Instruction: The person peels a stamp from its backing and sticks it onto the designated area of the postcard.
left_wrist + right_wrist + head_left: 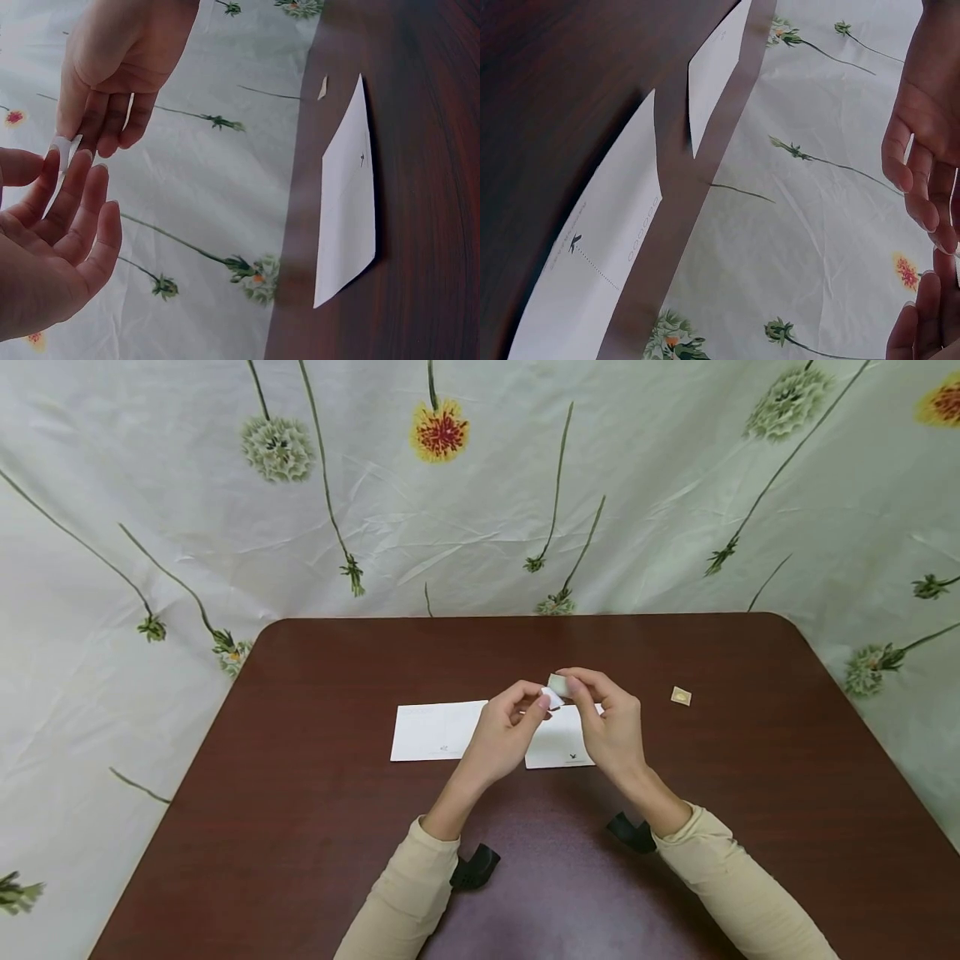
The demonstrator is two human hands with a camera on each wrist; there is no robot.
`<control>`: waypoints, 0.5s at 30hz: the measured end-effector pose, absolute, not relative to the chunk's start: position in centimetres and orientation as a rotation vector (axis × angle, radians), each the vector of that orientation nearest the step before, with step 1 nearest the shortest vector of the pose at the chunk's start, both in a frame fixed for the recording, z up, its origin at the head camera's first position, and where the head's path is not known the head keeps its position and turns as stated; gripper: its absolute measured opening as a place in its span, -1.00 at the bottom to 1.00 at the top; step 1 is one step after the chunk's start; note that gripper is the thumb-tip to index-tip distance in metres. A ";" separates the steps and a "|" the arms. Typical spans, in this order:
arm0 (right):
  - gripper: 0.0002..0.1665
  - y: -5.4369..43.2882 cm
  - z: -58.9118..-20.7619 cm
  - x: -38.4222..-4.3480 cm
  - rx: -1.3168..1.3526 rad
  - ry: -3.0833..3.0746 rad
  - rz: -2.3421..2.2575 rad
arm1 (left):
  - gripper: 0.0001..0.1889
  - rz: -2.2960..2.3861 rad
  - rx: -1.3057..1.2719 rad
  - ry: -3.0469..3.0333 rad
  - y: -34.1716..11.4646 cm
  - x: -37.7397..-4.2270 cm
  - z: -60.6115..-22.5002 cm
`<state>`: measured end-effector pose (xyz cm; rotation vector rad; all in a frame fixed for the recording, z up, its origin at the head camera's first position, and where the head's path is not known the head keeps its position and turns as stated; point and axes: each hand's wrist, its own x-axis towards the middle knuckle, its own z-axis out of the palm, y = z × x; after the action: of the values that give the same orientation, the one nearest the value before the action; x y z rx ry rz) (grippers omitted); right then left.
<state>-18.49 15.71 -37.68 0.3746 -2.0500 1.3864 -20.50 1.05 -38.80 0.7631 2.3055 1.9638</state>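
Note:
Both hands meet above the table, fingertips close together. My left hand [501,733] pinches a small white paper piece [552,697] between thumb and forefinger. The thumb and forefinger of my right hand [617,727] pinch a small pale greenish paper piece [558,684], which overlaps the white one in the head view. Low in the left wrist view, the left hand [64,247] has its other fingers loosely bent; the right hand [127,60] comes down from above. Under the hands lies a white card [558,745] with a small dark bird print, partly hidden by the right hand.
A second white card [435,732] lies to the left on the dark red-brown table [315,827]. To the right is a small yellowish square [681,696] like a stamp. Behind the table's far edge hangs a flower-print cloth [480,510].

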 end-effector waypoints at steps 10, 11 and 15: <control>-0.85 15.3 -36.4 -17.7 0.309 -2.070 1.524 | -0.84 1.942 0.757 2.316 0.9 -20.4 -38.9; -0.85 15.3 -36.4 -17.7 0.308 -2.070 1.525 | -0.84 1.938 0.757 2.319 0.8 -20.4 -39.0; -0.85 15.3 -36.5 -17.8 0.305 -2.062 1.532 | -0.84 1.919 0.752 2.330 0.7 -20.3 -39.0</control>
<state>-17.76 15.31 -36.51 0.3049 -2.0619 1.5318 -20.32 0.74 -38.96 0.7521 2.3298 1.9188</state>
